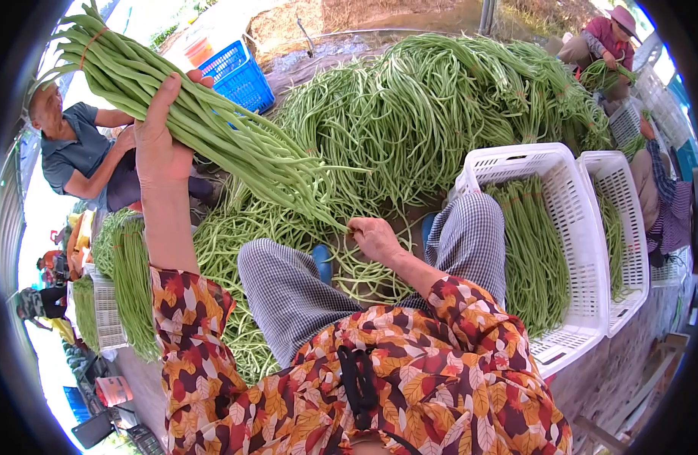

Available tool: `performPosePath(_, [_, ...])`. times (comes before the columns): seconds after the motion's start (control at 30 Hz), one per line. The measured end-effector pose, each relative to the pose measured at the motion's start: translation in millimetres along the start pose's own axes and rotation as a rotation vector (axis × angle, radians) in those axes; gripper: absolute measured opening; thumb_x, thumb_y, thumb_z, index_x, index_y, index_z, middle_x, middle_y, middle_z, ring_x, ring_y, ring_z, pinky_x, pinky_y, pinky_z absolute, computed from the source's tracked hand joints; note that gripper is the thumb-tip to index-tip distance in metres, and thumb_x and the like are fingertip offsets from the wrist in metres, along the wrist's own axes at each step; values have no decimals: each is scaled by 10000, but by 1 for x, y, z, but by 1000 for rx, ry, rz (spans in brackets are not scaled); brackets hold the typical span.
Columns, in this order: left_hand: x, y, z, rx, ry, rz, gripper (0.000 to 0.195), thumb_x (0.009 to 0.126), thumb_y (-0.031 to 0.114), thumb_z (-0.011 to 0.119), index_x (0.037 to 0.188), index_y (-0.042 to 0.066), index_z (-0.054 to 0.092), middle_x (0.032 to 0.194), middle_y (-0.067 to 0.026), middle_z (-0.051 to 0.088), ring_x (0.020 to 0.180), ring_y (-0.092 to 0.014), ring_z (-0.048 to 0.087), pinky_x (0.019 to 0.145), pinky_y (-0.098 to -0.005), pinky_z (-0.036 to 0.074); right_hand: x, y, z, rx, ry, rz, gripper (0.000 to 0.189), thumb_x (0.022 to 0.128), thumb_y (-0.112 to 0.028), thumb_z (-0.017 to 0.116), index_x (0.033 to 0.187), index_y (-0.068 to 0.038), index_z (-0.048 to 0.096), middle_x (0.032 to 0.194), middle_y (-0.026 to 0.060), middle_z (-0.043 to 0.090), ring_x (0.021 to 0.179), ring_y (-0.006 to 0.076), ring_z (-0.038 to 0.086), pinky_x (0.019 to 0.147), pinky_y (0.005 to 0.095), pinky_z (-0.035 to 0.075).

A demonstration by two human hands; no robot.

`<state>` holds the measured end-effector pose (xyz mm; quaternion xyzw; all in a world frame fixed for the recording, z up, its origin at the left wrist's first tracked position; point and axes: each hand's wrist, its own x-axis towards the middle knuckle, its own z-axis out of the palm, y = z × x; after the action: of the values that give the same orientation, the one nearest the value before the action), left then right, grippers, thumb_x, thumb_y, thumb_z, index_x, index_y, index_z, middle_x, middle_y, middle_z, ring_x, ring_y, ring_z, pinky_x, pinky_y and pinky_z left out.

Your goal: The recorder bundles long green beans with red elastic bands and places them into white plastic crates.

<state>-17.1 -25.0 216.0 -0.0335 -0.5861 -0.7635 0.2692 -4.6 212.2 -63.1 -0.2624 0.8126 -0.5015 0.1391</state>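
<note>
My left hand (166,128) is raised and grips a thick bundle of green yardlong beans (229,133) around its middle. A red rubber band (92,46) circles the bundle near its upper left end. The loose tips hang down to the right. At the lowest tips, my right hand (377,238) pinches a bean end between thumb and fingers. Loose long beans (258,227) lie spread on the ground around my feet, below both hands.
A large heap of long beans (417,119) lies ahead. White plastic crates (579,244) with banded bundles stand at my right. Behind the left forearm sits a person (78,142); another person (608,48) works at the far right. A blue crate (238,77) stands beyond the bundle.
</note>
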Motion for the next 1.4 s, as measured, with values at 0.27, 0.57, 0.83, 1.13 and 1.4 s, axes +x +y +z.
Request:
performPosePath(0.27, [-2, -15, -2, 1, -31, 9, 188, 846, 103, 637, 988, 8, 559, 916, -146, 653, 873, -266, 646, 737, -387, 547, 0, 27, 10, 776, -5, 744, 236, 848, -1, 386, 847, -11, 621, 598, 26, 527, 403, 104, 451, 343, 242, 327])
performPosePath(0.57, [2, 17, -4, -3, 0, 110, 219, 841, 106, 644, 1020, 25, 548, 902, -133, 656, 860, -251, 649, 733, -372, 549, -8, 20, 0, -385, -129, 214, 246, 722, -288, 645, 906, -145, 727, 893, 102, 674, 863, 284, 649, 786, 403, 518])
performPosePath(0.83, [-15, 2, 7, -12, -5, 59, 167, 834, 75, 650, 974, 16, 581, 872, -132, 658, 821, -258, 661, 718, -373, 559, 3, -46, -75, 726, 397, 40, 268, 962, -262, 503, 1040, -15, 571, 870, 37, 632, 680, 65, 554, 586, 211, 454])
performPosePath(1.13, [-23, -11, 8, -31, 23, 13, 189, 822, 54, 657, 986, 4, 577, 864, -136, 653, 802, -268, 663, 709, -384, 566, -4, -50, -67, 230, 314, -136, 204, 860, -130, 643, 1016, -2, 612, 834, 94, 686, 748, 131, 658, 655, 242, 521])
performPosePath(1.4, [-26, -10, 10, -29, 49, 20, 205, 822, 55, 660, 996, 1, 567, 873, -138, 649, 812, -270, 658, 712, -385, 559, -1, -35, -55, 19, 374, -241, 115, 776, -50, 664, 868, 0, 617, 774, 133, 653, 670, 253, 649, 614, 302, 517])
